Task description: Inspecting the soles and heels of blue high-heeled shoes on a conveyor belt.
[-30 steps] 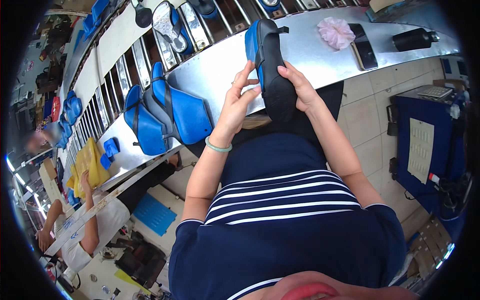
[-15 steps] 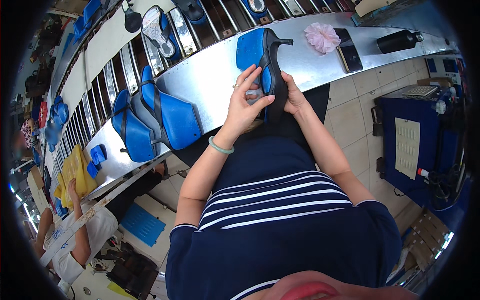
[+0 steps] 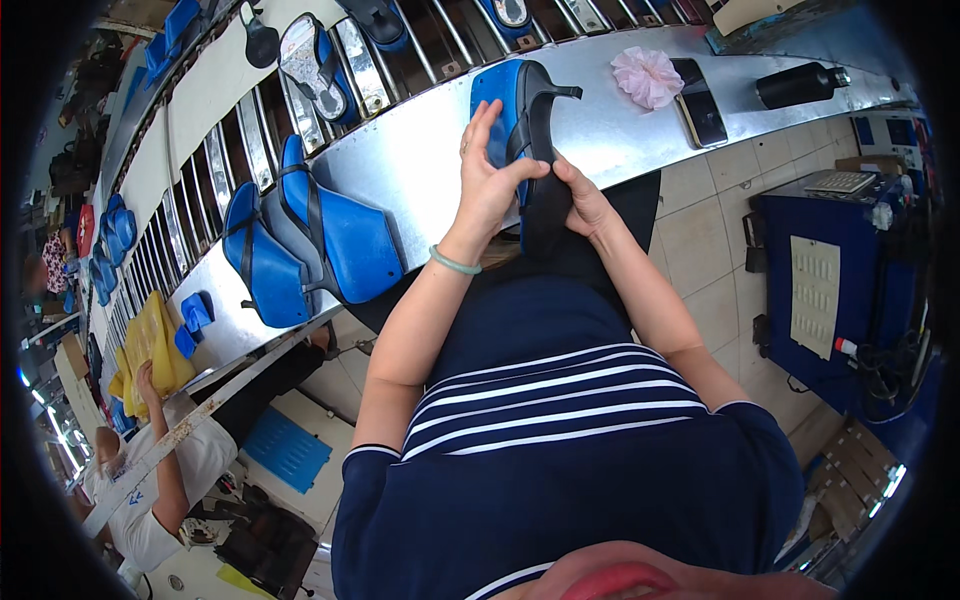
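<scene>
A blue high-heeled shoe with a black sole and heel (image 3: 523, 120) lies sole-up on the edge of the metal workbench (image 3: 420, 170). My left hand (image 3: 492, 175) grips its left side, thumb on the sole and fingers spread over the blue upper. On the shoe's right side, my right hand (image 3: 582, 200) presses the black sole near its lower end. Both forearms reach up from my striped navy shirt.
Two blue wedge shoes (image 3: 310, 240) stand on the bench to the left. A pink flower (image 3: 647, 75), a dark phone (image 3: 700, 100) and a black bottle (image 3: 800, 85) lie to the right. A roller conveyor (image 3: 330, 60) carries more shoes behind. A blue machine (image 3: 830, 280) stands right; another person (image 3: 160, 470) works lower left.
The shoe and both hands have stayed together on the bench edge; my left fingers have spread wider over the upper. The view has shifted slightly.
</scene>
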{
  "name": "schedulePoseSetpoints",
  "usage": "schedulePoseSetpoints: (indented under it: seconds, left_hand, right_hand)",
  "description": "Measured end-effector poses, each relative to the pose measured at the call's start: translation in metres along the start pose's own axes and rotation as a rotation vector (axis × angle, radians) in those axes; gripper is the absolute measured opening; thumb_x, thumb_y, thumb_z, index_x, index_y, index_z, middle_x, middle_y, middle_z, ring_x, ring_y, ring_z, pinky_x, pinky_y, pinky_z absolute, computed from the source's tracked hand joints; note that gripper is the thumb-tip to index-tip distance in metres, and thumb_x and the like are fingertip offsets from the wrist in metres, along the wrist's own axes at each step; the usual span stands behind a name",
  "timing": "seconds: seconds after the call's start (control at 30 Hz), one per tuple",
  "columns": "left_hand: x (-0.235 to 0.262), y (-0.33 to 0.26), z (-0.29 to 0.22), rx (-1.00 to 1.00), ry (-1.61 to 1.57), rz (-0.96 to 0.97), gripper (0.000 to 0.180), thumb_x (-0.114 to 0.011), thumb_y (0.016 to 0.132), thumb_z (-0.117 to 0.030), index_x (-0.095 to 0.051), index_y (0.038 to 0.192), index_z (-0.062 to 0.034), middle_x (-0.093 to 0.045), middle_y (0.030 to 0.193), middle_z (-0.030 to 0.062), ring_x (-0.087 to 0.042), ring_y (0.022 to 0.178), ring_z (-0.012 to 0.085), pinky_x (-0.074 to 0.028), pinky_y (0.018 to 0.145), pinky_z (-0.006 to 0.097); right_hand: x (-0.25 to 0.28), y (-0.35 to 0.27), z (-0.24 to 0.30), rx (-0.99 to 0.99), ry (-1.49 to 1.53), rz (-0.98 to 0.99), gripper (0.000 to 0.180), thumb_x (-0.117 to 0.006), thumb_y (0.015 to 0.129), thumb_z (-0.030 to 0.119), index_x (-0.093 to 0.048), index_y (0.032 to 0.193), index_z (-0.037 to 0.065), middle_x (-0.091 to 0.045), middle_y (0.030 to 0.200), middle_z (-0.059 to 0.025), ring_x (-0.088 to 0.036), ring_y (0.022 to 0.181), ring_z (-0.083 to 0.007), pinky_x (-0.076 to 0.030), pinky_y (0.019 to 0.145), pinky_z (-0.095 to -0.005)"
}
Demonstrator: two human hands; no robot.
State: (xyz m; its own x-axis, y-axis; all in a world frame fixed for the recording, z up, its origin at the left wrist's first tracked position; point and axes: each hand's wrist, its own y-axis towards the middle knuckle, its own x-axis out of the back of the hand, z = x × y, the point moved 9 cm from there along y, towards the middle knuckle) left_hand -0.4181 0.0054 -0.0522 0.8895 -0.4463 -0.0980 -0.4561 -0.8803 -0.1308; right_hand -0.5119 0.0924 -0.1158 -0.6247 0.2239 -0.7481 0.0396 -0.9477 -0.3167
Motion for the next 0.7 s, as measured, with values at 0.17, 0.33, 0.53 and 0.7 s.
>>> schedulePoseSetpoints:
  seconds: [0.17,0.33,0.53,0.7]
  left_hand:
    - [0.001,0.026,0.001,0.054,-0.099,0.013,0.096,-0.083,0.054,-0.007,-0.048,0.143,-0.0053,-0.028,0.156,0.0154,-0.032,0.142,0.0331,-0.042,0.109,0.041]
    - [0.005,0.037,0.001,0.035,-0.01,-0.007,0.091,-0.085,0.054,-0.013,-0.053,0.138,-0.0048,-0.029,0.155,0.0154,-0.036,0.139,0.0344,-0.046,0.105,0.041]
    - [0.011,0.048,0.007,0.005,0.144,-0.088,0.084,-0.086,0.061,-0.025,-0.056,0.137,-0.0081,-0.029,0.156,0.016,-0.038,0.138,0.0363,-0.044,0.107,0.043]
    - [0.011,0.044,0.003,-0.003,0.064,-0.007,0.087,-0.085,0.068,-0.034,-0.05,0.145,-0.0113,-0.028,0.157,0.0165,-0.032,0.142,0.0366,-0.036,0.112,0.045]
  right_hand:
    - [-0.003,0.0,0.0,-0.01,-0.028,0.011,0.081,-0.073,0.084,0.044,-0.037,0.147,0.006,-0.057,0.124,-0.0097,-0.063,0.106,-0.0171,-0.057,0.088,-0.0338]
    - [-0.002,0.003,-0.001,-0.009,-0.008,-0.003,0.082,-0.073,0.084,0.046,-0.037,0.146,0.006,-0.058,0.122,-0.0093,-0.063,0.104,-0.0168,-0.057,0.088,-0.0343]
    - [0.0,0.005,-0.005,-0.036,0.027,0.049,0.08,-0.073,0.084,0.047,-0.039,0.144,0.006,-0.058,0.12,-0.0091,-0.064,0.102,-0.0163,-0.057,0.087,-0.0341]
    - [-0.009,0.001,0.002,0.007,-0.062,0.033,0.081,-0.073,0.085,0.043,-0.036,0.147,0.006,-0.06,0.117,-0.0093,-0.065,0.099,-0.0172,-0.057,0.086,-0.0333]
